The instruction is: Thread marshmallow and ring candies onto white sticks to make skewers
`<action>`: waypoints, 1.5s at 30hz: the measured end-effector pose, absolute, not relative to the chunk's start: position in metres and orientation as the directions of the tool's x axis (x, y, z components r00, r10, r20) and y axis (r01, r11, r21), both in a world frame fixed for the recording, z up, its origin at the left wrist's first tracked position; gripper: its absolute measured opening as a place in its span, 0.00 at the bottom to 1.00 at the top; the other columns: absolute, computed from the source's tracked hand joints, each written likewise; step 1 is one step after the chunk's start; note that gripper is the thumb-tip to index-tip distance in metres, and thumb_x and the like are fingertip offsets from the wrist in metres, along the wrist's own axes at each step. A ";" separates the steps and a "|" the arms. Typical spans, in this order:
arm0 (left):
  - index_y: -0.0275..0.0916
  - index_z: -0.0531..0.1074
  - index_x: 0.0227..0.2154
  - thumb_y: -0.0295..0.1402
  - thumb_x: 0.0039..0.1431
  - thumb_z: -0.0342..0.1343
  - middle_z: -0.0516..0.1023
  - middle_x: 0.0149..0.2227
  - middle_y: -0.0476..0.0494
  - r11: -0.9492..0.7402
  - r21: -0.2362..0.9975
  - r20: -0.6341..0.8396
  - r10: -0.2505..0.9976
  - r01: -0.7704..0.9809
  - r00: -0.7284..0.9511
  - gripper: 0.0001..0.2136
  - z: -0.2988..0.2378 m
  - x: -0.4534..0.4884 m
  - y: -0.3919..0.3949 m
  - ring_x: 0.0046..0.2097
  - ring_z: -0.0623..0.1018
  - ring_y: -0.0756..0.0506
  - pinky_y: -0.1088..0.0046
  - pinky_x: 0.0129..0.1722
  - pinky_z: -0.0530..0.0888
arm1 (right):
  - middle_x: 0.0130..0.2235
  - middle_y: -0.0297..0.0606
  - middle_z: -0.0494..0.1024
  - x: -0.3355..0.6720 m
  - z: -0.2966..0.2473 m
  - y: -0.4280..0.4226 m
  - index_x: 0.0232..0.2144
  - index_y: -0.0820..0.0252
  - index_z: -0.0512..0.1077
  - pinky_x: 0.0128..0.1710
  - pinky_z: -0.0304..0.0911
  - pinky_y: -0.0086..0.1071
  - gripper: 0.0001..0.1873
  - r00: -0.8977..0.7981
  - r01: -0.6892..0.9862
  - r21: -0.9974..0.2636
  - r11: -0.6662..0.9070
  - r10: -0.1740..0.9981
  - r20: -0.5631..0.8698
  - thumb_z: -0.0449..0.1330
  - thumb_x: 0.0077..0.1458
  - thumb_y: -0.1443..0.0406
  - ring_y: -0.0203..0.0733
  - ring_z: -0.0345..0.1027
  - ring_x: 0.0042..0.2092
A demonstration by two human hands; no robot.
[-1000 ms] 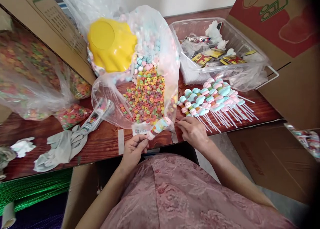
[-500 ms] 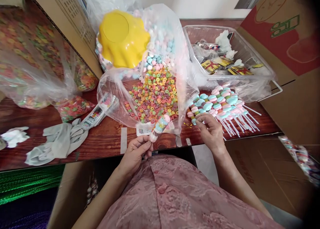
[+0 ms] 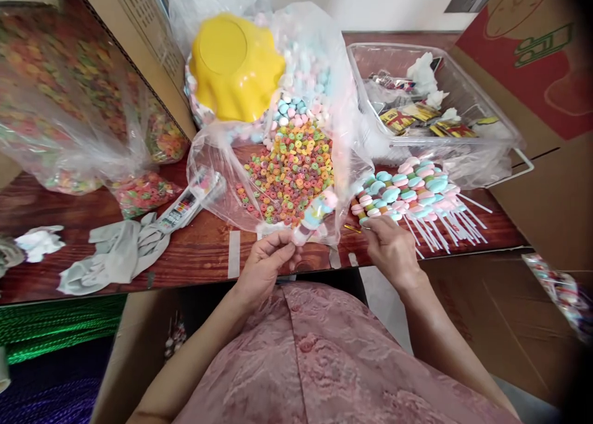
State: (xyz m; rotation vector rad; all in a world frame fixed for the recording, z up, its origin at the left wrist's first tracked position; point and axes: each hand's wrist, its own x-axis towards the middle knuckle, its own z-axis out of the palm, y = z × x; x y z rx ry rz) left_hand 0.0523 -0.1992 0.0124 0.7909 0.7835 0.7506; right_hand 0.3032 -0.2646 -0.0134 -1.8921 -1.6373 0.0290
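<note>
My left hand [image 3: 269, 262] pinches the gathered lower end of a bagged marshmallow skewer [image 3: 317, 211]. Pink, blue and yellowish candy shows through its clear wrapper, and it tilts up to the right. My right hand [image 3: 393, 254] is closed at the table edge, its fingertips touching the left end of a pile of marshmallow skewers [image 3: 419, 189] with white sticks. What those fingertips hold, if anything, is hidden. Just left of them lies a thin gold twist tie [image 3: 352, 228]. Behind my left hand, gummy rings [image 3: 291, 173] lie heaped on an opened clear bag.
A yellow wavy bowl [image 3: 236, 72] sits upside down on a bag of marshmallows [image 3: 308, 72]. At the back right stands a clear plastic bin [image 3: 463, 141] holding packets. Grey gloves [image 3: 115, 254] and bagged gummy rings [image 3: 143, 192] lie left. Cardboard boxes [image 3: 139, 53] flank the table.
My left hand has raised the bagged skewer slightly up and to the right. My right fingers have turned down at the pile's end, and fewer gold ties show on the table.
</note>
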 end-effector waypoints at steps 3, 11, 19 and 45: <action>0.35 0.76 0.29 0.40 0.44 0.70 0.76 0.26 0.48 0.508 0.815 -0.365 0.823 -0.278 0.436 0.15 0.002 0.042 -0.203 0.26 0.71 0.53 0.78 0.25 0.65 | 0.39 0.43 0.79 0.302 -0.027 -0.271 0.36 0.60 0.76 0.29 0.62 0.33 0.11 0.141 0.961 -0.270 -0.054 0.939 0.315 0.53 0.60 0.68 0.41 0.71 0.34; 0.35 0.75 0.29 0.39 0.45 0.69 0.76 0.26 0.49 0.481 0.851 -0.388 0.847 -0.213 0.362 0.14 -0.001 0.038 -0.208 0.27 0.71 0.53 0.79 0.26 0.66 | 0.41 0.40 0.80 0.308 -0.022 -0.293 0.37 0.56 0.78 0.38 0.69 0.34 0.12 0.099 0.932 -0.357 0.062 0.903 0.417 0.53 0.63 0.68 0.41 0.75 0.39; 0.35 0.76 0.31 0.39 0.50 0.65 0.76 0.26 0.48 0.438 0.886 -0.337 0.833 -0.151 0.439 0.11 -0.015 0.043 -0.215 0.26 0.70 0.53 0.78 0.27 0.65 | 0.42 0.42 0.78 0.315 -0.030 -0.300 0.37 0.58 0.77 0.36 0.66 0.31 0.12 -0.013 0.942 -0.320 0.099 0.966 0.260 0.53 0.64 0.66 0.40 0.73 0.40; 0.35 0.78 0.31 0.39 0.50 0.64 0.72 0.25 0.50 0.304 0.923 -0.234 0.931 -0.238 0.280 0.12 -0.010 0.054 -0.201 0.28 0.69 0.52 0.77 0.30 0.67 | 0.40 0.45 0.80 0.193 -0.008 -0.233 0.48 0.60 0.72 0.35 0.72 0.32 0.19 -0.183 0.714 -0.474 0.515 0.791 0.584 0.50 0.60 0.76 0.42 0.76 0.40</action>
